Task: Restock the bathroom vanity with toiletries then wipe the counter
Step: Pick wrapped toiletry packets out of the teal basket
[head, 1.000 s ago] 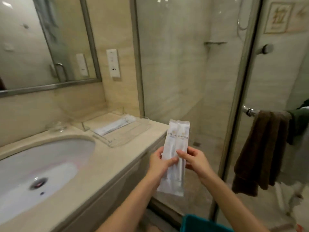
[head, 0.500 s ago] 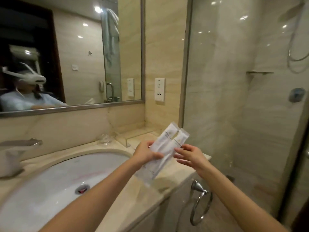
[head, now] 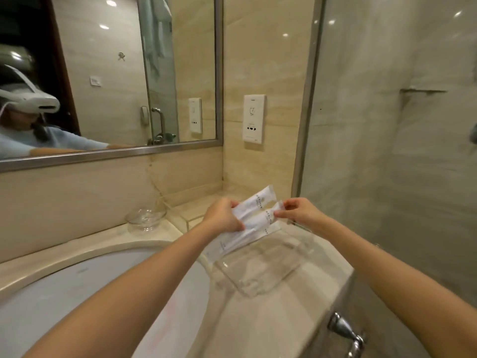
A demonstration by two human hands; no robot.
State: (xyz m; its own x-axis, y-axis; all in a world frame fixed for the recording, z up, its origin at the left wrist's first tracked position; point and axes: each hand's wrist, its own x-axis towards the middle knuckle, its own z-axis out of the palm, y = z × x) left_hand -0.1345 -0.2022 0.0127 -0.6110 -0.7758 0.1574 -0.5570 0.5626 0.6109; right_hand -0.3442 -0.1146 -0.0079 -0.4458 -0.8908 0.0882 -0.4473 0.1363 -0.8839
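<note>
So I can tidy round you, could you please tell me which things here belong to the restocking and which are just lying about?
In the job: white packets, held by left hand and right hand; clear tray below them; counter.
Lying about: glass bowl, wall socket, mirror, towel ring.

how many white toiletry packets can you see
3. The upper packet is gripped by the left hand; the lower packet is also pinched by the right hand. A third packet lies on the clear tray beneath them. More may be hidden underneath.
</note>
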